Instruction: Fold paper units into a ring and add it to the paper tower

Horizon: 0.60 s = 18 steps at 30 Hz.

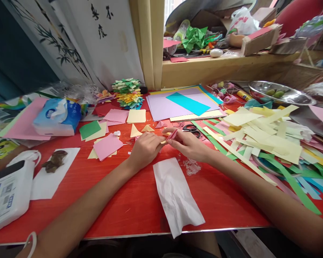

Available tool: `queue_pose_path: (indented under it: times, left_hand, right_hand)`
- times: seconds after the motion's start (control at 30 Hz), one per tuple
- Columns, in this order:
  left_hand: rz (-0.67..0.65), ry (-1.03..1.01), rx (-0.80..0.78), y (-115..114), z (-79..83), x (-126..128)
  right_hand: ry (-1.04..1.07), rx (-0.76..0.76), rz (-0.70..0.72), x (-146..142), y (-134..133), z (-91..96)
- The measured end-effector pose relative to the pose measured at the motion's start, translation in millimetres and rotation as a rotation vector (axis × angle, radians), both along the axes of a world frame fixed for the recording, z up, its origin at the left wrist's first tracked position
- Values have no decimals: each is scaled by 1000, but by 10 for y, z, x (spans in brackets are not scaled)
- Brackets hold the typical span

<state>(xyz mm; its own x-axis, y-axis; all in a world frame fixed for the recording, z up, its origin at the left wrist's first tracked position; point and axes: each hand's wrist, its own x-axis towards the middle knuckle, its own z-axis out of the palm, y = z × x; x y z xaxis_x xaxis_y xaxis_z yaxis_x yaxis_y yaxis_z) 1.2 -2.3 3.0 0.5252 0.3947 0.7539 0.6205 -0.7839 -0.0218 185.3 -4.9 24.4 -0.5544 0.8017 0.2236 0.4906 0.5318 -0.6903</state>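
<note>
Evidently the work in hand is folding: a small pink paper piece point(172, 134) is held just above the red table point(123, 204), near its middle, between both hands. The right hand point(189, 144) has its grip closed on the piece, thumb and fingertips pinching the upper end. The left hand point(145, 148) curls in from the other side, and its grip appears closed on the lower end, though the fingertips are partly hidden. By my reading a crease is being set or pressed flat.

Finished yellow triangles point(135, 131) lie just beyond the left hand, and black scissors point(193, 129) just beyond the right. A pink square point(108, 146) lies to the left, and a crumpled white paper point(177, 195) lies near the table's front edge. A heap of cut paper strips point(271, 143) spreads to the right.

A clean crease on so small a piece calls for matched edges, one hand pinning it still while the other runs firmly along the fold, with care not to let it slip
</note>
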Motion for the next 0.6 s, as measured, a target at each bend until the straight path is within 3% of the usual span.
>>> queue_pose_path:
  times: [0.4, 0.6]
  left_hand:
    - [18, -6, -21, 7, -1, -4]
    - [-13, -13, -75, 1, 2, 1]
  right_hand:
    - [141, 10, -9, -40, -7, 46]
    - [495, -258, -81, -63, -4, -17]
